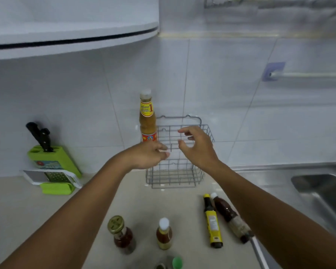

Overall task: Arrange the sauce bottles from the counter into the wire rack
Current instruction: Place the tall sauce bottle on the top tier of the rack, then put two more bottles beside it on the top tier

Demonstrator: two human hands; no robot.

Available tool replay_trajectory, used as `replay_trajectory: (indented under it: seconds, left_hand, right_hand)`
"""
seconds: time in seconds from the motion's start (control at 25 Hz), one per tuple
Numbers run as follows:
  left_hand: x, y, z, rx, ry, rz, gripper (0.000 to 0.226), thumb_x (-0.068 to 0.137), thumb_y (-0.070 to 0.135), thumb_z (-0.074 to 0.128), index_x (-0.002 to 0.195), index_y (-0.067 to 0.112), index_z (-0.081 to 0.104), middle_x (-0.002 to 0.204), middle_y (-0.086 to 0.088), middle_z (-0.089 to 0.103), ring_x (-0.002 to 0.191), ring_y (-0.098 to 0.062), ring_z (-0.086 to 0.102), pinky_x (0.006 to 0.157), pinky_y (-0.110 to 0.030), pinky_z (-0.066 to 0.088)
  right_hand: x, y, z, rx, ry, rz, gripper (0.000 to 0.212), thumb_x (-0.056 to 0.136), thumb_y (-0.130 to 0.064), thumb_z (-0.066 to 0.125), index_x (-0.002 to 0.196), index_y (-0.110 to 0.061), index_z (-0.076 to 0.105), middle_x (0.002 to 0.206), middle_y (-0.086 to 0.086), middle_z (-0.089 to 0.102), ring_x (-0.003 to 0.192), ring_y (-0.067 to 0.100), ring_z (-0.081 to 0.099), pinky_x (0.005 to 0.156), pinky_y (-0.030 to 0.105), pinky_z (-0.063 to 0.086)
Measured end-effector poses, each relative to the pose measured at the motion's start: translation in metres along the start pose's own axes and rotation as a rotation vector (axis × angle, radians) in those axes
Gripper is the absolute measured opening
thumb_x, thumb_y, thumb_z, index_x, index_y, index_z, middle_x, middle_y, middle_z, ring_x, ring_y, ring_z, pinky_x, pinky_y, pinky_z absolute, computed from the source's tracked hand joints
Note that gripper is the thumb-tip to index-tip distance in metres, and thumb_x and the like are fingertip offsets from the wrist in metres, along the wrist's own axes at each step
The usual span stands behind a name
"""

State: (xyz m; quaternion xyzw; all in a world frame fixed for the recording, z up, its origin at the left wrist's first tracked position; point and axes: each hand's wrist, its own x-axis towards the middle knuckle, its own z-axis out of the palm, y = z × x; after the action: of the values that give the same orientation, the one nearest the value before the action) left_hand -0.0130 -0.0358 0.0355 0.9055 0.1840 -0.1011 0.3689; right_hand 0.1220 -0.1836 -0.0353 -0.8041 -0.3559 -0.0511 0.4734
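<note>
A grey wire rack (pixel 175 175) stands on the counter against the tiled wall. A tall orange sauce bottle (pixel 147 119) stands upright at its left end. My left hand (pixel 149 155) hovers just below that bottle, fingers loosely curled, holding nothing. My right hand (pixel 197 145) is in front of the rack's upper part, fingers apart and empty. On the counter nearer me stand a gold-capped jar (pixel 121 233) and a small white-capped bottle (pixel 164 233). A yellow-labelled dark bottle (pixel 212 222) and a brown bottle (pixel 230 216) lie flat to the right.
A green knife block (pixel 52 158) with black-handled knives and a green grater (pixel 54 181) sit at the left. A steel sink (pixel 322 187) lies at the right. A green cap (pixel 177 262) shows at the bottom edge. A white cabinet (pixel 66 26) hangs overhead.
</note>
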Motion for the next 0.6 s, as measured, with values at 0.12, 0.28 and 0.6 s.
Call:
replay_trajectory:
  seconds: [0.12,0.28,0.6]
  left_hand:
    - [0.011,0.047,0.034,0.031,-0.052,0.144,0.046,0.096,0.045,0.052,0.139,0.029,0.053,0.136,0.001,0.061,0.117,-0.017,0.062,0.105,-0.037,0.048]
    - [0.056,0.071,0.131,0.063,-0.211,0.099,0.047,0.097,0.039,0.052,0.141,0.022,0.051,0.148,-0.003,0.051,0.129,-0.023,0.054,0.111,-0.039,0.042]
    - [0.092,0.019,0.293,-0.001,-0.234,-0.222,0.044,0.086,0.029,0.062,0.126,0.009,0.057,0.129,-0.015,0.058,0.112,-0.032,0.06,0.086,-0.037,0.051]
  right_hand:
    - [-0.048,0.038,-0.032,0.003,0.104,0.047,0.02,0.087,-0.002,0.068,0.101,-0.014,0.072,0.1,-0.001,0.072,0.089,0.008,0.067,0.082,0.016,0.053]
    - [-0.108,0.109,-0.061,-0.086,0.011,0.272,0.019,0.081,0.002,0.068,0.088,-0.014,0.075,0.082,-0.005,0.071,0.071,0.001,0.065,0.072,0.015,0.052]
    - [-0.193,0.186,-0.056,-0.301,-0.303,0.684,0.041,0.083,-0.031,0.071,0.122,-0.022,0.062,0.115,0.001,0.064,0.105,0.021,0.064,0.086,0.034,0.052]
